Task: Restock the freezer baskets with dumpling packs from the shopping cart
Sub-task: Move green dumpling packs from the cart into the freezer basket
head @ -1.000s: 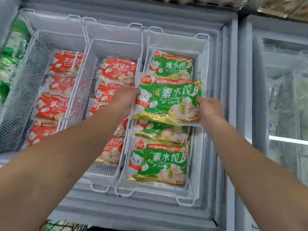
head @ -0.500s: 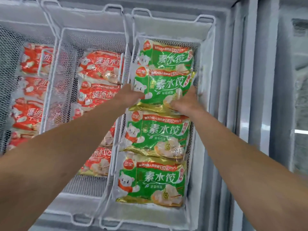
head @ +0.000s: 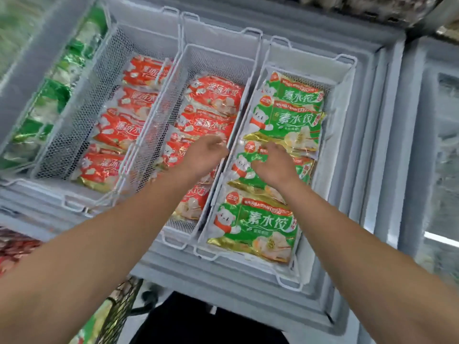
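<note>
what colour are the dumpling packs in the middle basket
Red-orange packs with white lettering, clearest in the head view.

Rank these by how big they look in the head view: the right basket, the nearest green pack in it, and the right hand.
1. Right basket, by far the largest.
2. Nearest green pack.
3. Right hand, smallest.
The hand sits above the packs, nearer the camera, so it looks bigger than it would at pack level; it still looks smaller.
</note>
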The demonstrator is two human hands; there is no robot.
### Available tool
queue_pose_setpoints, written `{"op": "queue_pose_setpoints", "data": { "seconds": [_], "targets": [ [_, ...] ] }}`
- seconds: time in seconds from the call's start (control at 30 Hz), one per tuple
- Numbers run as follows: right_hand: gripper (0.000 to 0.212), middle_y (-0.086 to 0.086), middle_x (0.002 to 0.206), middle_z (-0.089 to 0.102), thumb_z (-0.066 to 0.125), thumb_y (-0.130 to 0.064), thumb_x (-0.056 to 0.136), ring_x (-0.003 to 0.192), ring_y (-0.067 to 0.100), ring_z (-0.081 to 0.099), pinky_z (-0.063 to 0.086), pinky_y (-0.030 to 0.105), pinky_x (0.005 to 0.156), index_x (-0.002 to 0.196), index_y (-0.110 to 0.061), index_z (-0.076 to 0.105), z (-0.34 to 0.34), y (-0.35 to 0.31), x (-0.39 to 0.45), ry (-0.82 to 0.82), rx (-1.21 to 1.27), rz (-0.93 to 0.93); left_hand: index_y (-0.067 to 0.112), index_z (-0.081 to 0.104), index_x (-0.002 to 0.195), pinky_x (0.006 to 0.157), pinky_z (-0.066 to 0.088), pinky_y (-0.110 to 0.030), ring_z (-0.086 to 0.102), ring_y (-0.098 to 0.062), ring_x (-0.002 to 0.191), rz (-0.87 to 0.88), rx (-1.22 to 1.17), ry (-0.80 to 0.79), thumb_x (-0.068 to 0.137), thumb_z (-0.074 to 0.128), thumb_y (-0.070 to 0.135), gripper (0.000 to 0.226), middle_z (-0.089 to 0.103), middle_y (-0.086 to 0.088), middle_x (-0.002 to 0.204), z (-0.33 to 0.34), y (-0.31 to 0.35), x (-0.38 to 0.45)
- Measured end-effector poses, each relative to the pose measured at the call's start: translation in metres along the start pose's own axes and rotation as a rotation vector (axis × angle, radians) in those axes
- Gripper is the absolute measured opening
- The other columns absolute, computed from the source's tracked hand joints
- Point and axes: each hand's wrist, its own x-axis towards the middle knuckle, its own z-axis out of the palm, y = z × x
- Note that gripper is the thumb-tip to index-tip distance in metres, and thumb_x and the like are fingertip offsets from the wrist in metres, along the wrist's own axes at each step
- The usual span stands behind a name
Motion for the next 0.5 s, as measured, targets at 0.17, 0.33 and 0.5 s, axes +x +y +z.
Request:
{"op": "queue_pose_setpoints", "data": {
  "seconds": [0.17, 0.33, 0.5],
  "targets": [
    [0.061, 0.013, 0.148, 0.043, 0.062, -0.034, 0.092, 0.136, 0.030, 0.042, 0.036, 0.035, 0.108, 0.144, -0.010, 0.043, 0.054, -0.055, -0.083, -0.026, -0.089, -0.147, 0.016, 0.062, 0.128, 0.092, 0.048, -0.031, 0.061, -0.018, 0.109, 0.043, -0.109, 0.158, 0.093, 0.065, 0.024, 0.036, 0.065, 0.000, 0.118, -0.048, -0.070, -0.096],
    [0.048, 0.016, 0.129, 0.057, 0.061, -0.030, 0.088, 0.116, 0.032, 0.054, 0.044, 0.036, 0.090, 0.130, -0.008, 0.054, 0.108, -0.098, -0.155, -0.051, -0.194, -0.319, 0.017, 0.068, 0.122, 0.082, 0.042, -0.020, 0.062, -0.011, 0.100, 0.032, -0.170, 0.311, 0.091, 0.067, 0.023, 0.032, 0.068, 0.005, 0.108, -0.079, -0.141, -0.186],
    [0.049, 0.015, 0.121, 0.061, 0.062, -0.029, 0.080, 0.110, 0.033, 0.058, 0.047, 0.037, 0.091, 0.124, -0.008, 0.059, 0.156, -0.124, -0.203, -0.166, -0.253, -0.494, 0.016, 0.070, 0.118, 0.072, 0.041, -0.006, 0.063, -0.005, 0.092, -0.055, -0.264, 0.472, 0.090, 0.067, 0.018, 0.028, 0.069, 0.005, 0.106, -0.086, -0.204, -0.256]
  ]
}}
